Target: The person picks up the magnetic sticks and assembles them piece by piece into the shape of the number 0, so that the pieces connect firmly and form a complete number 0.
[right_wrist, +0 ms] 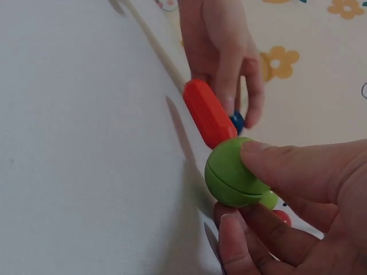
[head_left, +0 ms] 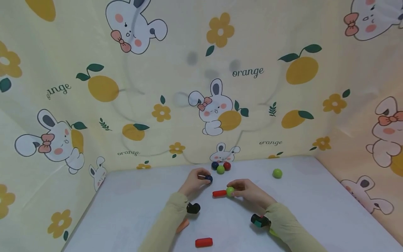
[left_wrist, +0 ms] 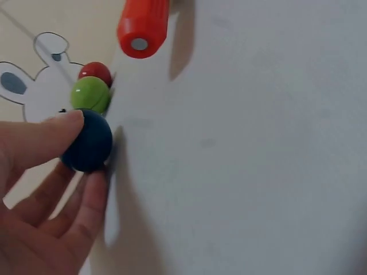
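Observation:
Between thumb and fingers my left hand [head_left: 196, 181] pinches a dark blue ball [left_wrist: 90, 142], close above the white table. My right hand [head_left: 250, 191] pinches a green ball [right_wrist: 232, 173] with a seam around it. A red faceted rod [right_wrist: 207, 112] sticks out from that ball toward the left hand; its free end shows a small grey metal disc in the left wrist view. The blue ball and the rod's free end are apart. Just beyond the hands sit another dark blue ball [head_left: 214, 165], a green ball [head_left: 220, 169] and a red ball [head_left: 227, 166], clustered together.
A lone green ball [head_left: 277, 173] lies at the back right. Near the front edge is a red rod [head_left: 204, 242], and an orange piece [head_left: 182, 225] is partly hidden by the left sleeve. A yellow-green piece [head_left: 273, 232] shows beneath the right sleeve. Patterned cloth [head_left: 176, 105] rises behind the table.

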A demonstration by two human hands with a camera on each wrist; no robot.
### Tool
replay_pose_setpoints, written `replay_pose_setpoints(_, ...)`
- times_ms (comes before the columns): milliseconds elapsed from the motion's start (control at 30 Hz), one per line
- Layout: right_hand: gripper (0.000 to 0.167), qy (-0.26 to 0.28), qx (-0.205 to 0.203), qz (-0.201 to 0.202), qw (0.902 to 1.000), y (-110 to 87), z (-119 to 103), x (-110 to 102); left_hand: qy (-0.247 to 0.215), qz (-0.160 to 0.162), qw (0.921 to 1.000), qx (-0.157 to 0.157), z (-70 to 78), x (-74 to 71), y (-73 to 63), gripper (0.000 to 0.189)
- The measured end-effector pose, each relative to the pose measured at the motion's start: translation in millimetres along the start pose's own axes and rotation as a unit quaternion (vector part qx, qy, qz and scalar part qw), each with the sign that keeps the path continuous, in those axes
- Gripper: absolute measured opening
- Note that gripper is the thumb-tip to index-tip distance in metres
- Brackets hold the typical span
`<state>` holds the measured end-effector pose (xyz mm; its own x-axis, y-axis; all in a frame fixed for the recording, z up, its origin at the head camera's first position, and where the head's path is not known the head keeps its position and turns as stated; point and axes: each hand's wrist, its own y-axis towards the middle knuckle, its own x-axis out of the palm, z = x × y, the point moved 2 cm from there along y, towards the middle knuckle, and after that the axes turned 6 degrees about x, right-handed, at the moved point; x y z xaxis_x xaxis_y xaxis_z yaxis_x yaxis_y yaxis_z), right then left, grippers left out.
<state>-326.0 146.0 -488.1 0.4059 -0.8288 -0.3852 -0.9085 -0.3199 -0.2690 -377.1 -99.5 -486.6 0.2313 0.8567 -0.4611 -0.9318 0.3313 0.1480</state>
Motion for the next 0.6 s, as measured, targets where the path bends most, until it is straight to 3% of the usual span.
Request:
replay_pose_setpoints(200,0.037,0.024,0.027,0.021,0.9991,-0.4,1,-3,-0.018,0.0,0.9991,-0.038,-0.7,-13.0,-17.0,0.031)
replay_pose_setpoints(467,0.037,0.038,0.03,0.034,0.9982,1.9,4,-5,-0.048,-0.038,0.9955,-0.072,-2.7,-19.8,-37.0,0.034)
replay_pose_setpoints(600,0.037,0.032,0.025,0.036,0.9985,3.2,5,-5,-0.066,-0.056,0.9934,-0.075,0.7,-18.9,-46.1,0.033)
